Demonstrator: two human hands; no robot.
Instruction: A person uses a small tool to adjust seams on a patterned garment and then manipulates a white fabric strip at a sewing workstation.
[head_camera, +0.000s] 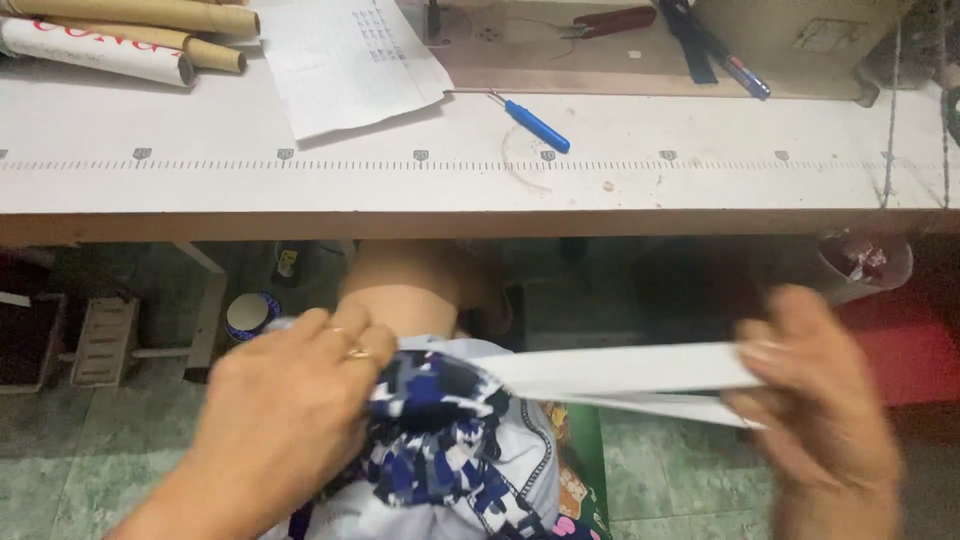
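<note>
Left hand (285, 415) is bunching the blue-and-white patterned fabric (440, 430) in a closed grip over the lap, while the right hand (815, 400), blurred, is pinching the white strip (620, 375) and stretching it taut. Pulling level, I'd judge, is keeping it flat; table edge (480, 222) is sitting close above, open floor lying below

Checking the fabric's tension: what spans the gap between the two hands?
In the head view, a white fabric strip stretches from the left hand to the right hand.
</note>
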